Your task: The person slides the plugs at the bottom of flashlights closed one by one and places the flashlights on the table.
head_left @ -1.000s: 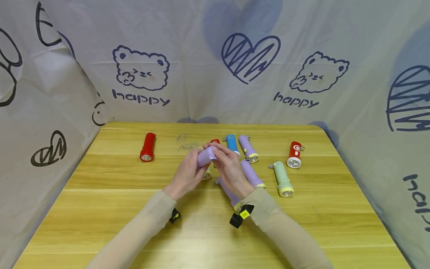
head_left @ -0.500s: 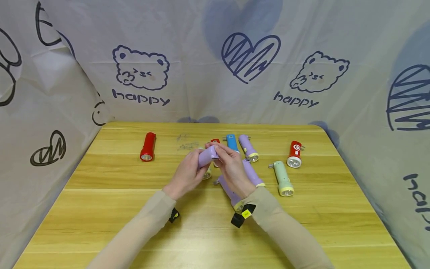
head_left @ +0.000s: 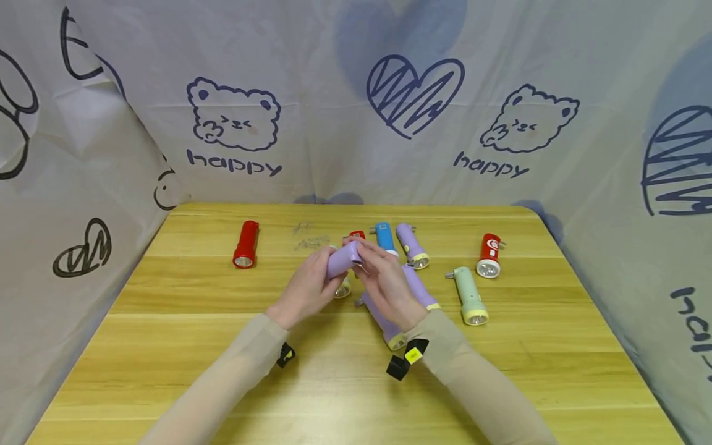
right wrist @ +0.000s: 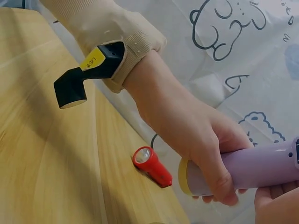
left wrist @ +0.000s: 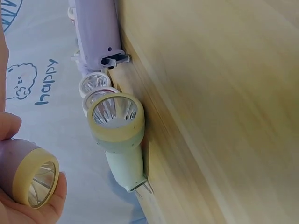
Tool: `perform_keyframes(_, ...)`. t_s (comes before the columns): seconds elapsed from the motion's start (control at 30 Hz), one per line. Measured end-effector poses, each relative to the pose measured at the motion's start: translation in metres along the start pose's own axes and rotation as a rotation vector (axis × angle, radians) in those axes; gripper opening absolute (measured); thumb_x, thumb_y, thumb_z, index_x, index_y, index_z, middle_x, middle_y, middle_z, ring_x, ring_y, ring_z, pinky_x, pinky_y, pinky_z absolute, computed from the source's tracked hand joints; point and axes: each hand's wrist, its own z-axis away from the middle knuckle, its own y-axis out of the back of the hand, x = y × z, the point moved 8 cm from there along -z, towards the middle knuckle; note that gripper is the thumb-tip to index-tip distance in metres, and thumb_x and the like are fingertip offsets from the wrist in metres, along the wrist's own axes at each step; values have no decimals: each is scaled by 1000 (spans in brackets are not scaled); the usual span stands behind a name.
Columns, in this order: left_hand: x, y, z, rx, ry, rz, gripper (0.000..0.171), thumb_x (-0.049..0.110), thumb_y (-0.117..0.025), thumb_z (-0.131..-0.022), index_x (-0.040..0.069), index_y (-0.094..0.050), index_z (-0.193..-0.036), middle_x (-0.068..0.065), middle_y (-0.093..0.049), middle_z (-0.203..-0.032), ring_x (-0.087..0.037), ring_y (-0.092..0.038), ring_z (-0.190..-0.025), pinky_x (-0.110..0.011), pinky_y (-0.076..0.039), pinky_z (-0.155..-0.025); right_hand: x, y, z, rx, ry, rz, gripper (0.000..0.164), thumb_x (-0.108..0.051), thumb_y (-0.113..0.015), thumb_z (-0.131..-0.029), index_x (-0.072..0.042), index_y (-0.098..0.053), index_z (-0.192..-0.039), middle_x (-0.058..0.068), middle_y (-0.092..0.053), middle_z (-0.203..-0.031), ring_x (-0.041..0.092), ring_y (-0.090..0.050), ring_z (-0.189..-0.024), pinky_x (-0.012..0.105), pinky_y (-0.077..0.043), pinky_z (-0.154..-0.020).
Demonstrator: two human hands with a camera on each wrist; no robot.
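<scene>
A lavender flashlight [head_left: 342, 261] is held above the table between both hands, its tail end turned to the right. My left hand [head_left: 305, 289] wraps round its body near the head, as the right wrist view also shows. The yellow-rimmed lens end [left wrist: 35, 177] shows beside the left fingers in the left wrist view. At the tail end my right hand [head_left: 389, 284] grips it, with the thumb at the end and curled fingers [right wrist: 273, 198] beneath. Just under the hands lies a pale green flashlight [left wrist: 124, 161] with prongs out, mostly covered in the head view.
Lavender flashlights [head_left: 411, 246] lie around and under the right hand. Near them are a blue one [head_left: 384, 238] and a partly hidden red one [head_left: 357, 235]. A red-and-white flashlight [head_left: 489, 254] and a green one [head_left: 469, 296] lie right, a red one [head_left: 246, 244] left.
Both hands keep hold of the lavender flashlight in nearly the same place. The right wrist has shifted slightly rightward, and the right fingers have moved a little at the tail end.
</scene>
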Motion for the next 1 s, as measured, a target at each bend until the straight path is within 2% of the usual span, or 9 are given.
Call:
perform_keyframes(0.2, 0, 1, 1, 3, -12, -44, 32, 12, -67, -95, -1, -56, -122, -20, -67, -113, -32, -64, -99, -49, -57, -87, 1, 0, 0, -2, 4, -29, 41, -10, -51, -104, 7, -50, -142, 3, -68, -124, 17, -53, -132, 23, -48, -107)
perform_keyframes(0.33, 0, 3, 1, 8, -19, -98, 32, 10, -68, -93, -1, -56, -122, -20, -68, -116, -33, -64, -102, -49, -57, -89, 2, 1, 0, -5, 4, -37, 40, -8, -51, -104, 8, -51, -142, 2, -70, -123, 17, -54, -131, 22, -49, -105)
perform_keyframes(0.53, 3, 7, 1, 30, -32, -173, 35, 9, -68, -93, 2, -56, -125, -20, -67, -122, -34, -65, -107, -50, -56, -96, 1, 2, 0, -16, 21, -28, 45, -7, -50, -105, 10, -44, -146, 2, -70, -122, 15, -55, -129, 20, -50, -105)
perform_keyframes(0.67, 4, 9, 2, 31, -44, -197, 37, 10, -69, -92, 1, -56, -125, -20, -67, -122, -34, -65, -108, -50, -56, -96, 2, 2, -1, -24, 25, -36, 44, -7, -50, -105, 9, -45, -145, 0, -71, -120, 15, -57, -127, 21, -50, -105)
perform_keyframes(0.83, 0, 6, 3, -18, -29, -119, 39, 13, -69, -93, 1, -55, -128, -19, -67, -122, -32, -63, -107, -49, -57, -93, 4, 7, -3, -8, 19, -43, 34, -8, -52, -104, 3, -59, -135, 3, -72, -121, 18, -59, -127, 22, -51, -104)
perform_keyframes(1.0, -5, 4, 4, -82, 1, 20, 43, 18, -65, -95, 3, -54, -134, -17, -64, -130, -31, -60, -112, -48, -55, -95, 5, 10, -6, -14, 17, -6, 31, -9, -52, -104, 1, -62, -133, 2, -73, -121, 14, -62, -120, 20, -52, -96)
